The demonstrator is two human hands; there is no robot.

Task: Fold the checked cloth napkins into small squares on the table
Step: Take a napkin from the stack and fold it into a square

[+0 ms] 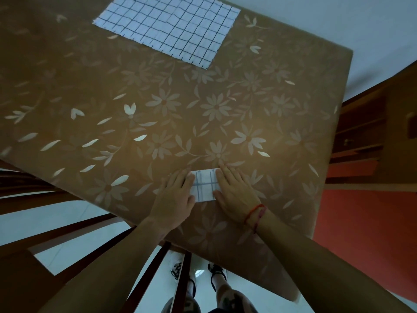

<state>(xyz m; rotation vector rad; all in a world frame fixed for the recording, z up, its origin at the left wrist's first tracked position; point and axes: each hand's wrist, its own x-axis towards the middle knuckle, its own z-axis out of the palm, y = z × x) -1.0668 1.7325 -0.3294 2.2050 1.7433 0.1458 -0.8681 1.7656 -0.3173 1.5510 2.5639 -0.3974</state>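
A small folded checked napkin (205,185), white with blue lines, lies near the table's front edge. My left hand (174,195) lies flat on its left side, fingers pressed down and spread a little. My right hand (235,193) lies flat on its right side, with a red string around the wrist. Both palms press the napkin onto the table and cover its two ends. A stack of unfolded checked napkins (168,27) lies spread flat at the table's far side, well away from both hands.
The table (158,105) carries a brown cloth with pale flowers. Dark wooden chair backs (56,222) stand at the front left, close to the table's edge. A wooden shelf (370,132) stands to the right above a red floor area.
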